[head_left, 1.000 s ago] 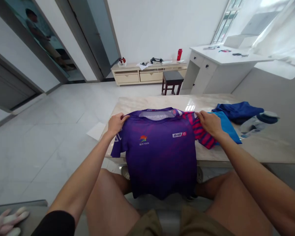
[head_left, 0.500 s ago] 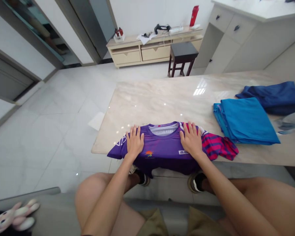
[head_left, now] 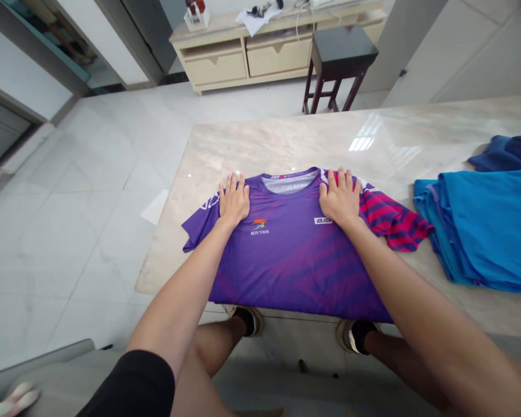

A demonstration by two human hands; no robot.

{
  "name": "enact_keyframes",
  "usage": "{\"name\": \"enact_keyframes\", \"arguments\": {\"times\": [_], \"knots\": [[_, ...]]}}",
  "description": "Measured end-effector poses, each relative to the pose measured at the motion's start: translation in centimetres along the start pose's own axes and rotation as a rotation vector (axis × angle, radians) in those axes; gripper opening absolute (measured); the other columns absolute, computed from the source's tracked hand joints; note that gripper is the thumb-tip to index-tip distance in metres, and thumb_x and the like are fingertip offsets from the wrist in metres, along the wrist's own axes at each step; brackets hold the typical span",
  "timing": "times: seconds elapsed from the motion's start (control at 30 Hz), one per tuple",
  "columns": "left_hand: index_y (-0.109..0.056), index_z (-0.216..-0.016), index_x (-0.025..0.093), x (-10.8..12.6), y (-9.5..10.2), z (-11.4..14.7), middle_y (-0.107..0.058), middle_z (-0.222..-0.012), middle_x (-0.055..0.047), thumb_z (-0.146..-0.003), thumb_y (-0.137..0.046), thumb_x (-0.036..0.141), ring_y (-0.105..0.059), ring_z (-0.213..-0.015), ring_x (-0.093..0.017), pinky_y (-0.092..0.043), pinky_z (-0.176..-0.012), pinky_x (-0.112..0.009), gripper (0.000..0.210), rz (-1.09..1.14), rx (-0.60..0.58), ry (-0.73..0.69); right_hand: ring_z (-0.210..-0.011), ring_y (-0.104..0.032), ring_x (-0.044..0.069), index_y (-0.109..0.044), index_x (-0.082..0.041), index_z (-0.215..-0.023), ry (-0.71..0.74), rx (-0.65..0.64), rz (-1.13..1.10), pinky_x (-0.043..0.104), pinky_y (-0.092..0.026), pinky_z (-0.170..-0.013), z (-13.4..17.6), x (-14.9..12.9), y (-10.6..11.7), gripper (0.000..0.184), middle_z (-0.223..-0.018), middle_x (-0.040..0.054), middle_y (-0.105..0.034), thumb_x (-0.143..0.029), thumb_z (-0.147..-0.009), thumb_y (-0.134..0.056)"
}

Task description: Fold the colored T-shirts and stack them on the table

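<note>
A purple T-shirt (head_left: 282, 255) lies front up on the marble-topped table (head_left: 243, 145), its neckline toward the far side and its lower part reaching the near edge. One sleeve is purple with white lines; the other is striped pink and purple. My left hand (head_left: 234, 200) rests flat on the shirt's left shoulder area, fingers stretched out. On the opposite shoulder, beside the collar, my right hand (head_left: 341, 197) presses down with fingers spread. A small colourful logo and a white-boxed print show on the chest between my forearms.
Folded blue cloth (head_left: 490, 226) sits at the table's right, with a darker blue garment (head_left: 507, 152) behind it. Beyond the table stand a dark stool (head_left: 344, 49) and a low cream cabinet (head_left: 217, 66). A plush toy's edge (head_left: 15, 399) shows at lower left.
Both hands have pushed the shirt farther onto the table, away from me, so more of its front now lies flat. My view has tilted down and come closer.
</note>
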State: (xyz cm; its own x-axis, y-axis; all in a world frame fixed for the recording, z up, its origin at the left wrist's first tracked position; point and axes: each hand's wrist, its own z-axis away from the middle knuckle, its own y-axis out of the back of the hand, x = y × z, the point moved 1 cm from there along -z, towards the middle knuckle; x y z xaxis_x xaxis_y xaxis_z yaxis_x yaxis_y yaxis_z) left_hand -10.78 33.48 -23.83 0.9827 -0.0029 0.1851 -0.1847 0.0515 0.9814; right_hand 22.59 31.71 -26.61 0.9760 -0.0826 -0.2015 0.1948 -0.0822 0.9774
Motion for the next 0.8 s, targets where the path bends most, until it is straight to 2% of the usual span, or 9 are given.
{"name": "enact_keyframes", "arguments": {"times": [0.13,0.3,0.4,0.47,0.53,0.63,0.7,0.73,0.8], "knots": [[-0.035,-0.185,0.019,-0.6,-0.8,-4.5,-0.023,-0.195,-0.011,-0.122,-0.024,0.044,-0.015,-0.183,-0.025,-0.008,-0.149,-0.054,0.069,-0.002,0.016,-0.015,-0.178,-0.022,0.043,-0.035,-0.009,-0.184,0.000,-0.007,0.014,0.076,-0.019,-0.140,-5.0,0.0,-1.2,0.078,-0.192,0.0242,-0.027,-0.049,-0.117,-0.028],[-0.037,-0.184,0.019,-1.0,-1.6,-9.0,-0.025,-0.195,-0.012,-0.123,-0.024,0.046,-0.017,-0.183,-0.026,-0.005,-0.149,-0.056,0.069,0.034,0.043,-0.053,-0.177,-0.023,0.045,-0.032,-0.011,-0.185,0.011,-0.001,0.057,0.078,-0.022,-0.138,-9.4,1.4,-2.6,0.078,-0.192,0.0237,-0.027,-0.050,-0.118,-0.028],[-0.037,-0.184,0.014,0.1,-1.0,-10.6,-0.024,-0.194,-0.016,-0.122,-0.026,0.043,-0.016,-0.183,-0.028,-0.008,-0.149,-0.057,0.069,0.045,0.034,-0.054,-0.176,-0.028,0.045,-0.037,-0.011,-0.183,-0.007,0.015,0.044,0.077,-0.025,-0.138,-10.9,1.4,-2.2,0.077,-0.190,0.0248,-0.031,-0.051,-0.118,-0.026],[-0.038,-0.182,0.009,1.3,0.1,-10.3,-0.026,-0.193,-0.018,-0.121,-0.029,0.040,-0.018,-0.183,-0.030,-0.009,-0.149,-0.058,0.069,0.050,0.026,-0.077,-0.176,-0.029,0.045,-0.043,-0.007,-0.179,-0.023,0.032,0.001,0.078,-0.024,-0.138,-10.6,0.5,-1.1,0.076,-0.188,0.0278,-0.034,-0.049,-0.118,-0.026],[-0.041,-0.180,0.007,2.3,1.3,-8.4,-0.032,-0.191,-0.019,-0.119,-0.033,0.035,-0.023,-0.182,-0.030,-0.009,-0.150,-0.058,0.067,0.044,0.045,-0.156,-0.177,-0.027,0.046,-0.044,-0.002,-0.177,0.020,0.058,-0.029,0.078,-0.022,-0.139,-8.6,-1.1,0.4,0.074,-0.187,0.0307,-0.033,-0.044,-0.117,-0.029],[-0.049,-0.176,0.013,1.8,2.6,-2.9,-0.043,-0.188,-0.016,-0.118,-0.035,0.028,-0.034,-0.177,-0.027,-0.015,-0.150,-0.053,0.062,0.014,0.171,-0.336,-0.179,-0.023,0.042,-0.042,-0.004,-0.179,0.264,0.092,-0.058,0.074,-0.020,-0.141,-2.0,-3.2,2.0,0.072,-0.189,0.0270,-0.031,-0.040,-0.116,-0.035],[-0.055,-0.172,0.017,-0.6,3.0,1.5,-0.051,-0.182,-0.015,-0.118,-0.035,0.029,-0.043,-0.172,-0.028,-0.025,-0.148,-0.051,0.058,-0.012,0.259,-0.320,-0.180,-0.022,0.039,-0.041,-0.013,-0.182,0.430,0.088,-0.078,0.072,-0.020,-0.143,3.8,-3.4,2.2,0.071,-0.191,0.0207,-0.031,-0.041,-0.117,-0.038],[-0.057,-0.170,0.016,-2.2,3.1,3.5,-0.053,-0.181,-0.017,-0.119,-0.036,0.030,-0.045,-0.170,-0.029,-0.029,-0.147,-0.052,0.057,-0.027,0.264,-0.289,-0.180,-0.021,0.038,-0.038,-0.016,-0.184,0.492,0.076,-0.083,0.070,-0.021,-0.143,6.6,-3.1,2.0,0.070,-0.192,0.0177,-0.029,-0.040,-0.118,-0.039],[-0.059,-0.168,0.015,-5.8,3.4,6.6,-0.052,-0.181,-0.017,-0.118,-0.037,0.029,-0.046,-0.170,-0.030,-0.029,-0.146,-0.052,0.056,-0.047,0.187,-0.264,-0.181,-0.022,0.036,-0.038,-0.020,-0.185,0.556,0.042,-0.087,0.066,-0.026,-0.143,11.4,-1.9,1.3,0.069,-0.193,0.0138,-0.029,-0.039,-0.118,-0.039]]}}
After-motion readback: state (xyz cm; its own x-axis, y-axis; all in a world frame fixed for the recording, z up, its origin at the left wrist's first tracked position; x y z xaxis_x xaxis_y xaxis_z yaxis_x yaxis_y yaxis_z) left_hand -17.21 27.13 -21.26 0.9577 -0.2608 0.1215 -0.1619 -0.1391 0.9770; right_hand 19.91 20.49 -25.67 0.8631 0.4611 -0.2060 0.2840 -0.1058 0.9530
